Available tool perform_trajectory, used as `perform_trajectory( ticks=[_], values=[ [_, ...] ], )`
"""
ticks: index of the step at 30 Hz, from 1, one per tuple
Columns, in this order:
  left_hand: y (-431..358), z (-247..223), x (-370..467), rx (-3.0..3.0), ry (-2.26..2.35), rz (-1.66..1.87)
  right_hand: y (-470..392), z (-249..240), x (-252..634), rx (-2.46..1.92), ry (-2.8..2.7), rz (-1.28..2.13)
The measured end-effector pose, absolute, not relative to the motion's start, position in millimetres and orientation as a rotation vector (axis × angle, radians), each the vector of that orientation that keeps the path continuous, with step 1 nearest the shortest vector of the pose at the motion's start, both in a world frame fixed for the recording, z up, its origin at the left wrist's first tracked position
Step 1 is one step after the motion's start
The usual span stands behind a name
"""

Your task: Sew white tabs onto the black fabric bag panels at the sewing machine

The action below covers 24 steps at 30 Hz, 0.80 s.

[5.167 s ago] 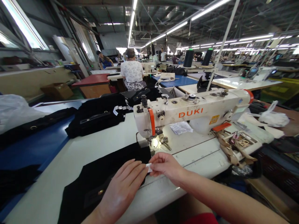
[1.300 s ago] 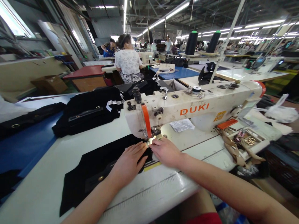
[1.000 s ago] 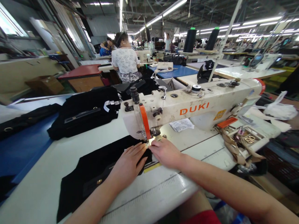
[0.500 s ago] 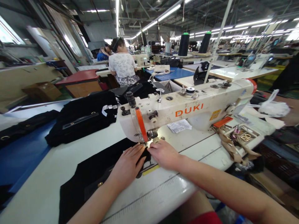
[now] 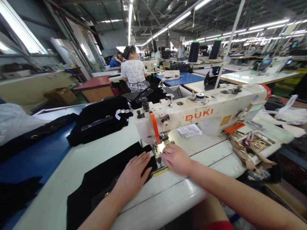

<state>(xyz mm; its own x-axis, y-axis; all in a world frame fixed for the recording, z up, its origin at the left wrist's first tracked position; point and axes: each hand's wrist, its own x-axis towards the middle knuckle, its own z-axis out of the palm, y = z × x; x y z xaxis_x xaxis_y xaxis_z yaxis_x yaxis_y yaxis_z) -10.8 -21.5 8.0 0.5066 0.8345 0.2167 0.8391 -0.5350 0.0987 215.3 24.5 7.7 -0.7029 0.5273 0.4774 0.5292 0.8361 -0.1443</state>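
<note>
A white sewing machine [image 5: 199,115] with orange DUKI lettering stands across the table, its lamp lighting the needle area [image 5: 158,148]. A black fabric piece [image 5: 105,169] with a brass-coloured fitting [image 5: 107,194] lies left of the needle. My left hand [image 5: 134,171] rests flat on this fabric, fingers stretched toward its right edge. A small whitish piece [image 5: 151,153] shows at the fingertips. My right hand [image 5: 176,158] is just right of the needle area, over the machine bed, apart from the fabric. Its fingers are curled together, and anything between them is hidden.
Black fabric pieces [image 5: 100,119] with white tags lie behind on the left. A tray of small metal parts and straps [image 5: 257,145] sits at the right, near an orange-handled tool [image 5: 234,127]. A paper slip [image 5: 189,130] lies under the machine arm. A person [image 5: 133,73] sits ahead.
The view has turned a little left. The black fabric has slid left from the needle with my left hand, and the whitish piece has come into sight. My right hand stays near the needle.
</note>
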Motion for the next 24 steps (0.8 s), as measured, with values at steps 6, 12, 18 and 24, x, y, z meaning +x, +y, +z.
perform_trajectory(
  ticks=[6,12,18,24],
  values=[
    [-77,30,-31,-2.388,-1.582,-0.507,14,6,218,-0.638,-2.439,0.063],
    [-131,19,-81,-2.415,-1.532,-0.256,3,6,221,-0.600,-2.409,0.140],
    [-92,48,-149,-2.135,-1.786,-0.388,2,8,219,-0.593,-2.418,0.241],
    [35,157,-202,-1.663,-1.929,-0.604,4,7,215,-0.654,-2.443,0.302]
  ],
)
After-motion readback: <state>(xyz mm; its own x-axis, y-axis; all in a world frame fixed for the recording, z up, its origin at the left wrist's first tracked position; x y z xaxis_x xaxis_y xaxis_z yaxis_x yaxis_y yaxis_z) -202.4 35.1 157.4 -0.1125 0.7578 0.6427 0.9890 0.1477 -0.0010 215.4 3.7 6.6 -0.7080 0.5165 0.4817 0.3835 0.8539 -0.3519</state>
